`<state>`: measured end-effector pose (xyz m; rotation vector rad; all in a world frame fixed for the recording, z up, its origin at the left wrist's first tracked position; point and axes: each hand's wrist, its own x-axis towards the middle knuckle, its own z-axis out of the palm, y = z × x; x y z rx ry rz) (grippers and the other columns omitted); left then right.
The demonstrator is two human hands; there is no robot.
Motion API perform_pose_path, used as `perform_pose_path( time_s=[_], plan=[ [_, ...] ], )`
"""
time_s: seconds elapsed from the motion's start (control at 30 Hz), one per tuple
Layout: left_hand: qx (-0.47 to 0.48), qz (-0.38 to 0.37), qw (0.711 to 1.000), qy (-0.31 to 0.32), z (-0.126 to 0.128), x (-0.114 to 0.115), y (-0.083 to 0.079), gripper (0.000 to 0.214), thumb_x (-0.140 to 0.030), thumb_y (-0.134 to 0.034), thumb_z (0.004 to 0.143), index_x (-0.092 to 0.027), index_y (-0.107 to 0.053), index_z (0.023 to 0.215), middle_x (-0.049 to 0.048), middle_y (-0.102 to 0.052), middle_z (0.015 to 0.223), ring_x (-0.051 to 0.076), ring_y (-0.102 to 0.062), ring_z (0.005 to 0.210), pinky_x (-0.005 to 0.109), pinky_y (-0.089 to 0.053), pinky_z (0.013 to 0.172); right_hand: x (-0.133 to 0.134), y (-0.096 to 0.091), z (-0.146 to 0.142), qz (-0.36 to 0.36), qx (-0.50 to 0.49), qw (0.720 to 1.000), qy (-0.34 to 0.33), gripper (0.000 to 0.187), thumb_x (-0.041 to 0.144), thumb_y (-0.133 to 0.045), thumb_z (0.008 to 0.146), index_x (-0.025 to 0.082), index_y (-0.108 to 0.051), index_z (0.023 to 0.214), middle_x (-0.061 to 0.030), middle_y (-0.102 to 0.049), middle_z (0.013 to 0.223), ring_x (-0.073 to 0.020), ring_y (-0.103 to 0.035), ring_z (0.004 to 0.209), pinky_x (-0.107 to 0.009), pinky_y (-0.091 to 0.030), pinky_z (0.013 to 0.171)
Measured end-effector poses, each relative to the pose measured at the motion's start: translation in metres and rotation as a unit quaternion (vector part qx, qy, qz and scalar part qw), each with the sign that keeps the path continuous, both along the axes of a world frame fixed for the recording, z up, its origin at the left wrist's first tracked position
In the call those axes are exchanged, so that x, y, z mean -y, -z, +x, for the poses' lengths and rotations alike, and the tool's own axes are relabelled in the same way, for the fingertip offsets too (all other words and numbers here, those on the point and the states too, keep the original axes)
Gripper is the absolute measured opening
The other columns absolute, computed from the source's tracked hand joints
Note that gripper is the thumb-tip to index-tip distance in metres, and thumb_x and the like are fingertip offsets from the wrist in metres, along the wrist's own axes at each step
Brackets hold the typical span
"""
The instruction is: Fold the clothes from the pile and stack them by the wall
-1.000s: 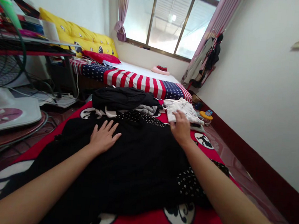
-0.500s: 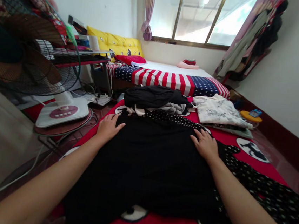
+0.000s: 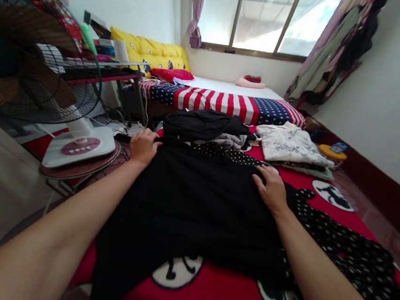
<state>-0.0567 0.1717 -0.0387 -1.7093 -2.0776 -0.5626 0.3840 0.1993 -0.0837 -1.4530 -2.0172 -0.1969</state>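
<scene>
A black garment [image 3: 202, 202] with white-dotted parts lies spread out in front of me. Its dotted sleeve [image 3: 349, 249] stretches to the right. At the garment's far left corner, my left hand [image 3: 143, 148] is closed on the black cloth, which is pulled up and stretches out past the fingers to the left. My right hand [image 3: 270, 187] rests on the far right part with its fingers apart, pressing on the cloth beside the dotted strip [image 3: 226, 152].
Under the garment is a red blanket [image 3: 204, 292] with white round patches. Beyond it are a heap of dark clothes [image 3: 202, 124] and a folded white floral garment [image 3: 288, 144]. A fan [image 3: 80, 145] stands on a stool at left; a bed [image 3: 221, 106] is at the back.
My left hand has gone from lying flat on the cloth to gripping its far left corner, raising that edge. The right hand stays on the garment in nearly the same place.
</scene>
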Motion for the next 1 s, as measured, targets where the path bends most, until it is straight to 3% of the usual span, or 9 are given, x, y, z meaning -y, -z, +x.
perform_pose_path(
  time_s=[0.1, 0.23, 0.3, 0.37, 0.4, 0.47, 0.6, 0.83, 1.0],
  plan=[
    [-0.009, -0.061, 0.998, 0.017, 0.011, -0.008, 0.008, 0.019, -0.021, -0.057, 0.084, -0.021, -0.065, 0.101, 0.0132, -0.062, 0.105, 0.034, -0.052, 0.108, 0.047, -0.041, 0.090, 0.002, 0.001, -0.003, -0.093, 0.070, 0.993, 0.021, 0.039, 0.040, -0.049, 0.093, 0.021, -0.061, 0.125, -0.0106, -0.055, 0.139, -0.0318, -0.046, 0.132, -0.060, -0.036, 0.104],
    [-0.009, -0.049, 0.997, 0.061, 0.040, 0.008, 0.006, 0.033, -0.016, -0.053, 0.084, -0.022, -0.062, 0.115, 0.0126, -0.056, 0.123, 0.033, -0.046, 0.121, 0.048, -0.039, 0.098, 0.001, 0.001, -0.003, -0.105, 0.077, 0.991, 0.034, 0.039, 0.039, -0.049, 0.093, 0.022, -0.060, 0.127, -0.0090, -0.053, 0.141, -0.0303, -0.045, 0.133, -0.057, -0.037, 0.105],
    [0.016, -0.054, 0.989, 0.134, 0.058, 0.031, 0.007, 0.037, -0.025, -0.055, 0.086, -0.023, -0.058, 0.123, 0.0106, -0.052, 0.132, 0.029, -0.046, 0.124, 0.043, -0.039, 0.101, 0.001, 0.002, -0.002, -0.097, 0.069, 0.992, 0.032, 0.039, 0.039, -0.050, 0.093, 0.020, -0.062, 0.125, -0.0094, -0.055, 0.139, -0.0300, -0.047, 0.131, -0.054, -0.039, 0.105],
    [0.034, -0.096, 0.963, 0.251, 0.075, 0.059, 0.013, 0.051, -0.043, -0.055, 0.088, -0.025, -0.049, 0.135, 0.0096, -0.045, 0.142, 0.027, -0.043, 0.130, 0.042, -0.037, 0.106, 0.000, 0.003, 0.000, -0.091, 0.063, 0.994, 0.025, 0.038, 0.037, -0.051, 0.092, 0.019, -0.064, 0.123, -0.0104, -0.057, 0.137, -0.0297, -0.049, 0.130, -0.051, -0.040, 0.105],
    [0.027, -0.128, 0.942, 0.308, 0.083, 0.074, 0.018, 0.060, -0.052, -0.053, 0.088, -0.027, -0.042, 0.142, 0.0087, -0.039, 0.149, 0.028, -0.039, 0.135, 0.045, -0.034, 0.110, -0.001, 0.003, 0.000, -0.087, 0.061, 0.994, 0.021, 0.038, 0.037, -0.051, 0.092, 0.018, -0.064, 0.122, -0.0110, -0.057, 0.136, -0.0295, -0.050, 0.129, -0.050, -0.041, 0.106],
    [-0.003, -0.177, 0.916, 0.359, 0.093, 0.098, 0.030, 0.067, -0.062, -0.045, 0.089, -0.034, -0.031, 0.148, 0.0059, -0.027, 0.158, 0.031, -0.025, 0.144, 0.054, -0.022, 0.114, -0.001, 0.004, 0.001, -0.081, 0.061, 0.995, 0.013, 0.038, 0.036, -0.051, 0.092, 0.017, -0.065, 0.122, -0.0118, -0.058, 0.135, -0.0291, -0.051, 0.128, -0.048, -0.041, 0.106],
    [-0.019, -0.205, 0.917, 0.341, 0.098, 0.117, 0.043, 0.064, -0.064, -0.036, 0.091, -0.036, -0.029, 0.149, 0.0037, -0.020, 0.161, 0.031, -0.014, 0.147, 0.057, -0.015, 0.116, -0.001, 0.006, 0.002, -0.066, 0.072, 0.995, -0.001, 0.038, 0.035, -0.051, 0.091, 0.014, -0.066, 0.119, -0.0138, -0.060, 0.133, -0.0286, -0.053, 0.126, -0.044, -0.041, 0.107],
    [-0.007, -0.202, 0.929, 0.310, 0.098, 0.121, 0.036, 0.063, -0.064, -0.035, 0.092, -0.035, -0.032, 0.148, 0.0036, -0.020, 0.161, 0.028, -0.015, 0.148, 0.054, -0.016, 0.117, -0.003, 0.010, 0.007, -0.049, 0.054, 0.997, -0.015, 0.039, 0.035, -0.050, 0.089, 0.012, -0.068, 0.116, -0.0142, -0.063, 0.129, -0.0283, -0.055, 0.124, -0.042, -0.042, 0.108],
    [0.022, -0.204, 0.965, 0.161, 0.069, 0.121, 0.037, 0.070, -0.068, -0.033, 0.090, -0.031, -0.030, 0.149, 0.0055, -0.019, 0.161, 0.027, -0.016, 0.148, 0.051, -0.019, 0.117, -0.004, 0.013, 0.010, -0.058, 0.028, 0.998, -0.013, 0.039, 0.037, -0.050, 0.087, 0.015, -0.069, 0.113, -0.0131, -0.063, 0.129, -0.0278, -0.055, 0.124, -0.043, -0.042, 0.107]
  ],
)
